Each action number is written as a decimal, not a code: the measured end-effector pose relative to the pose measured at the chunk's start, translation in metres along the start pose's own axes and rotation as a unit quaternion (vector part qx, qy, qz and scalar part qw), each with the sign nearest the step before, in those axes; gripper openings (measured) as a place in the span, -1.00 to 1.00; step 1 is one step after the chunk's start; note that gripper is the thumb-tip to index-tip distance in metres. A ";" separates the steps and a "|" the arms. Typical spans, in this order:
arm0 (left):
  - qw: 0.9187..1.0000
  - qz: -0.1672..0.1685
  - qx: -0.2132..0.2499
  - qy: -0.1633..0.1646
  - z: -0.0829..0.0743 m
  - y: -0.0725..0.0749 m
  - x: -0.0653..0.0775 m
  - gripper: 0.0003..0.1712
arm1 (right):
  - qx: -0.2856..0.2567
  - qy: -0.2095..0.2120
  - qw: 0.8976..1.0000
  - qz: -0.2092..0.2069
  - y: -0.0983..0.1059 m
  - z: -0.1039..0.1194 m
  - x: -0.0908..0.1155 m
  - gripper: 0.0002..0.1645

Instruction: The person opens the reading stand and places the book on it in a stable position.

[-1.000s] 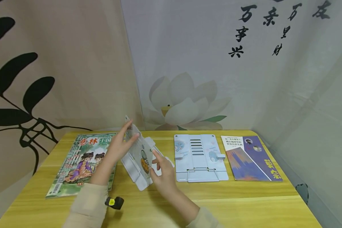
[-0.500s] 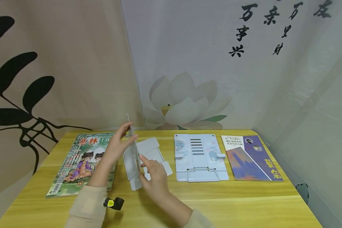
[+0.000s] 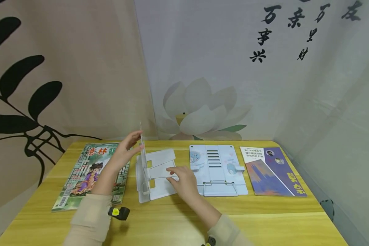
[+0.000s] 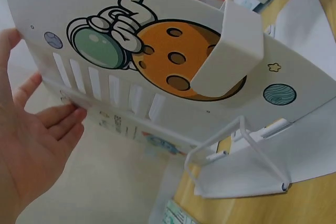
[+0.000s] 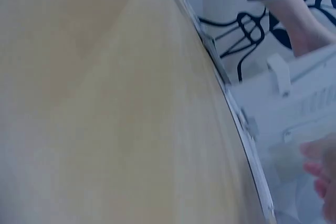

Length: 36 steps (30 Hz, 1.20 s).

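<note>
A white book stand [image 3: 161, 164] with an astronaut-and-orange-planet print stands unfolded left of the table's middle. In the head view its printed panel is upright and almost edge-on, above a flat white base. My left hand [image 3: 127, 150] holds the panel's edge near the top, as the left wrist view also shows at the panel [image 4: 184, 51] beside my left hand [image 4: 39, 135]. Its wire rest [image 4: 244, 129] sticks out below the print. My right hand [image 3: 184, 182] hovers over the base's right side, thumb and forefinger apart, nothing between them. In the right wrist view that hand [image 5: 323, 171] is blurred.
A second, pale blue book stand [image 3: 216, 172] lies folded flat to the right. Beyond it lies a purple-covered book [image 3: 272, 172]. A colourful magazine [image 3: 80, 181] lies at the left, partly under my left arm. A curtain [image 3: 203, 51] hangs behind the wooden table [image 3: 160, 225].
The printed panel has swung from leaning to upright, uncovering more of the base. My right hand has left the panel and moved right; my left hand stays at its edge.
</note>
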<state>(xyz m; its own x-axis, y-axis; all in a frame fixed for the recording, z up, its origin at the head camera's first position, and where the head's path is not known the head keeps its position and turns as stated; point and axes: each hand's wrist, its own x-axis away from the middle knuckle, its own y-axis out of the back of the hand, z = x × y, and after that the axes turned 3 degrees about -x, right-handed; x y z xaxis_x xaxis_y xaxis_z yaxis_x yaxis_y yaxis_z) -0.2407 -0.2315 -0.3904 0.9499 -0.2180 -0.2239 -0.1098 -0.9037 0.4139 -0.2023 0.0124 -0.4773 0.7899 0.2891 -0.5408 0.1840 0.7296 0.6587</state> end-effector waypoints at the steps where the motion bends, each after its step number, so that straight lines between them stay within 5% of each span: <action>1: 1.000 0.005 0.001 -0.003 0.001 0.001 -0.001 -0.32 | 0.014 -0.013 1.000 0.019 0.000 -0.004 -0.001 -0.70; 8: 0.999 0.031 0.008 -0.008 0.003 0.004 -0.008 -0.33 | 0.045 -0.045 0.992 0.105 -0.009 -0.019 -0.008 -0.77; 16: 0.998 0.051 0.021 -0.005 0.005 0.005 -0.013 -0.39 | 0.060 -0.048 0.988 0.132 -0.019 -0.022 -0.012 -0.89; 25: 0.997 0.056 0.043 -0.035 0.007 -0.001 -0.016 -0.40 | 0.098 -0.047 0.986 0.131 -0.029 -0.021 -0.014 -0.92; 36: 0.998 0.047 0.043 -0.023 0.005 -0.006 -0.015 -0.39 | 0.077 -0.028 0.994 0.074 -0.040 -0.029 -0.001 -0.94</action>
<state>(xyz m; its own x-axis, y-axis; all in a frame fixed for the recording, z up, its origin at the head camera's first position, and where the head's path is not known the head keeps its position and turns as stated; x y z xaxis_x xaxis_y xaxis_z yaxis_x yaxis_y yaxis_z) -0.2562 -0.2248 -0.3939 0.9203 -0.3176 -0.2285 -0.2242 -0.9066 0.3574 -0.2274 0.0012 -0.5179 0.8454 0.3482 -0.4051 0.1472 0.5772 0.8033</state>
